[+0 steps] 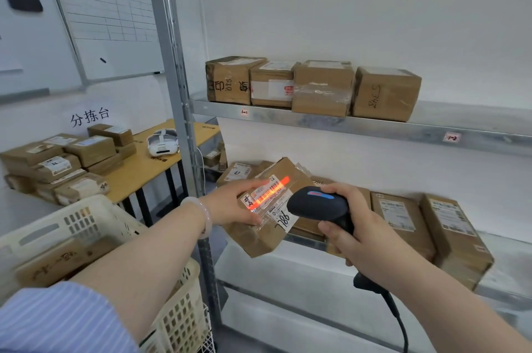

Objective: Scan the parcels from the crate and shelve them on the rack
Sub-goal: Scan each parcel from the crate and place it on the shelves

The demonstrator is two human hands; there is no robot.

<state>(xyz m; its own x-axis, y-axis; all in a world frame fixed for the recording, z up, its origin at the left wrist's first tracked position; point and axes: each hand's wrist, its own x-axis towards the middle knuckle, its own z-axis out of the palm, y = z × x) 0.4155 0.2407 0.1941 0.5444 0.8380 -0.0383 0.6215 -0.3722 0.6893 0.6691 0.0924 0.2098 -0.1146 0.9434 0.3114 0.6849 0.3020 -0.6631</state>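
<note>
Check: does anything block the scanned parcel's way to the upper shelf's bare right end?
Nothing visible does. The parcel in the left grip hangs before the rack, below the upper shelf; the four boxes sit left of that bare end, and the scanner in the right grip is beside the parcel, not above it.

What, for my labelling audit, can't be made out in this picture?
Head view:
- Crate contents: mostly hidden by the left arm and crate wall.
- Label print on the held parcel: too small, washed by the scanner beam.
- Scanner cable: cut off by the bottom edge.
- Scanner trigger: covered by the right hand.
</note>
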